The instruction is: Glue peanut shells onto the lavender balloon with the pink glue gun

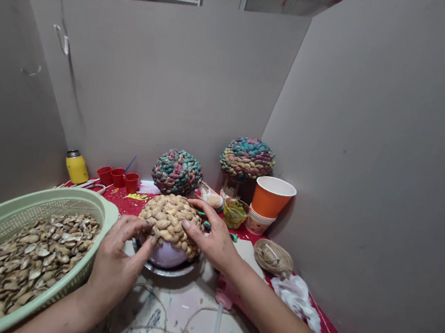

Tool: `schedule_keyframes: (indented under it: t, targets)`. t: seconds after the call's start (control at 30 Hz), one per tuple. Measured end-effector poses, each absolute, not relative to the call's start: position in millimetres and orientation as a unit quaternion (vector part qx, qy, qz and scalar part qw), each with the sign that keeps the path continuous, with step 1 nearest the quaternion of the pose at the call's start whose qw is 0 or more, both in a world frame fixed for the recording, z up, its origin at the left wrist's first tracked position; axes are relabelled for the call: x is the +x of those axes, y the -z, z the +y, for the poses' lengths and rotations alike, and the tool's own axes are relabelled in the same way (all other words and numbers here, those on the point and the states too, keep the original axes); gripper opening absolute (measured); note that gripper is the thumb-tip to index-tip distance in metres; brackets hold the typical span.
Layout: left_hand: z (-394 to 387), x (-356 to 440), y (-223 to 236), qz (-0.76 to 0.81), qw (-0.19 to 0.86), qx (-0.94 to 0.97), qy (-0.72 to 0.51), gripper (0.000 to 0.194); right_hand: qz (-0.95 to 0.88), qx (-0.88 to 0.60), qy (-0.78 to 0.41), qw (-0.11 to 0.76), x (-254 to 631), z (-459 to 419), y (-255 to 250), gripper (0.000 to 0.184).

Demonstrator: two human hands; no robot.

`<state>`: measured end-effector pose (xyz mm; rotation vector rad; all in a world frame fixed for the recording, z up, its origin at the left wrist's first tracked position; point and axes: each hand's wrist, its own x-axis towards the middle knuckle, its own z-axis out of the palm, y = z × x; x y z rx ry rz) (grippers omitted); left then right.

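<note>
A dome of tan peanut shells (170, 217) covers a smooth lilac bowl-like form (166, 255), which rests in a metal dish (179, 273). My right hand (214, 235) holds the dome from the right, its thumb on top and its fingers round the far side. At the dome's left edge, my left hand (125, 249) has its thumb and forefinger closed in a pinch on what looks like a peanut shell, mostly hidden by the fingertips. Many loose shells (28, 256) fill a green colander (110, 215) at the left. A pink glue gun (224, 298) with a clear stick lies beneath my right forearm.
Two painted shell domes (177, 172) stand at the back. Orange paper cups (269, 202), a yellow-smeared clear bowl (234, 214), a twine coil (273, 257) and a white plastic bag (299, 300) lie right. Red cups (118, 177) and a yellow bottle (77, 167) stand back left.
</note>
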<state>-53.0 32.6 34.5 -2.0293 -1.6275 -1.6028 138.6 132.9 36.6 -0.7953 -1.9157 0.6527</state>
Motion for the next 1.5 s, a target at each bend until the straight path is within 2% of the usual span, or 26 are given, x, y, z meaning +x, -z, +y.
schedule_keyframes:
  t: [0.83, 1.1, 1.3, 1.5]
  targets:
    - [38, -50, -19, -0.537, 0.057, -0.650, 0.534, 0.026, -0.778, -0.325, -0.263, 0.469, 137, 132, -35, 0.040]
    - [40, -50, -19, -0.520, 0.050, -0.655, 0.545, 0.019, -0.778, -0.326, -0.260, 0.469, 138, 133, -33, 0.039]
    - [40, -50, -17, -0.507, 0.044, -0.659, 0.554, 0.019, -0.790, -0.350, -0.248, 0.438, 133, 122, -37, 0.056]
    - [38, -50, -17, -0.507, -0.008, -0.660, 0.554, 0.017, -0.816, -0.376, -0.164, 0.408, 125, 111, -32, 0.078]
